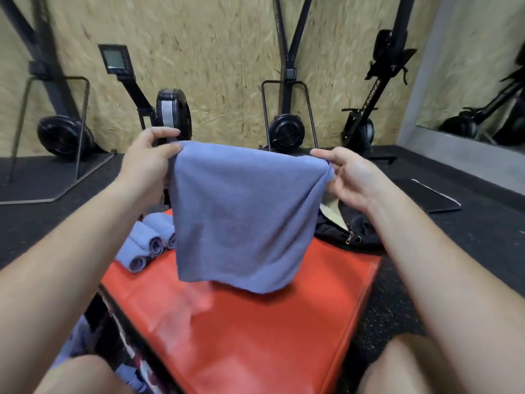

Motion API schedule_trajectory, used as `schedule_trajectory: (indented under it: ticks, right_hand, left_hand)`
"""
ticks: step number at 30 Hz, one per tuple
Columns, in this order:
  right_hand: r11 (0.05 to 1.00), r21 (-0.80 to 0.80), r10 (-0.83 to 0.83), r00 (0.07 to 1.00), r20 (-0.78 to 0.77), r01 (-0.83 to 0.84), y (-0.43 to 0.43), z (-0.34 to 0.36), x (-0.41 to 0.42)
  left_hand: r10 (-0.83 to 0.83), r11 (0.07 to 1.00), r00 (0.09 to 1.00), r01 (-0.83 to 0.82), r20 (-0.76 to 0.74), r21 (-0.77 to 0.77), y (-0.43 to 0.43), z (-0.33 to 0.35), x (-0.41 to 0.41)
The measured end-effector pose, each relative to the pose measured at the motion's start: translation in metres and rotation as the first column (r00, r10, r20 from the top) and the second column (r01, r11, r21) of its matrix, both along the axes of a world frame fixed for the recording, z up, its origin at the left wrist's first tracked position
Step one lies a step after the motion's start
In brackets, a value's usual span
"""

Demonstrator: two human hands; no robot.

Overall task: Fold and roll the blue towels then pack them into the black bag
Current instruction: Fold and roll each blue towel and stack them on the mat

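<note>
A blue towel (241,217) hangs in the air above the red box (255,331), its lower edge just over the box top. My left hand (147,163) pinches the towel's upper left corner. My right hand (349,177) pinches its upper right corner. Three rolled blue towels (147,243) lie side by side on the box's far left part. The black bag (349,231) sits at the box's far right corner, zipper open, partly hidden behind the hanging towel.
Several rowing machines (287,129) stand upright against the chipboard wall at the back. A black mat (426,194) lies on the dark rubber floor to the right. More blue cloth (74,345) shows low at the left beside the box. My knees frame the bottom edge.
</note>
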State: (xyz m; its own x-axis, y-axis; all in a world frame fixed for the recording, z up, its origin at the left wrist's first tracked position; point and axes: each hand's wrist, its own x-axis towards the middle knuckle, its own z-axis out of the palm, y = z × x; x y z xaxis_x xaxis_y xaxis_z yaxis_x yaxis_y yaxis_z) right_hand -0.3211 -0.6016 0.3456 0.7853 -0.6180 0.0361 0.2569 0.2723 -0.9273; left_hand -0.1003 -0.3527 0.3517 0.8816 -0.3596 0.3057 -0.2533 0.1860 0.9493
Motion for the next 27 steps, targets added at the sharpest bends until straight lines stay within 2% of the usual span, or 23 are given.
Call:
schedule_trajectory:
  ticks: [6,10,12,16,18,23,27]
  right_hand:
    - [0.991,-0.111,-0.077,0.996,0.035,0.081,0.002,0.050,-0.008]
    - [0.953,-0.234,-0.213,0.975,-0.057,0.195,0.006,0.063,-0.012]
    - [0.945,-0.242,-0.252,0.961,-0.114,0.219,0.008,0.064,-0.014]
    - [0.981,-0.127,-0.164,0.975,-0.152,0.145,0.009,0.056,-0.017]
    - [0.986,-0.124,-0.126,0.983,-0.137,0.109,0.012,0.051,-0.018]
    - [0.975,-0.221,-0.004,0.997,-0.081,-0.014,0.013,0.043,-0.036]
    - [0.947,-0.322,-0.016,1.000,-0.024,0.008,0.018,0.050,-0.061]
  left_hand:
    - [-0.074,0.997,0.996,0.074,-0.052,0.010,0.011,0.051,-0.003]
    - [-0.065,0.998,0.996,0.067,-0.065,0.019,0.015,0.061,-0.015]
    - [-0.038,0.999,0.997,0.040,-0.070,0.022,0.017,0.060,-0.020]
    - [-0.020,1.000,0.994,0.020,-0.104,0.000,0.019,0.049,-0.023]
    - [-0.037,0.996,0.986,0.024,-0.162,-0.082,0.021,0.046,-0.024]
    - [-0.077,0.987,0.990,0.060,-0.114,-0.149,0.036,0.039,-0.023]
    - [-0.146,0.982,0.988,0.139,-0.046,-0.125,0.056,0.042,-0.037]
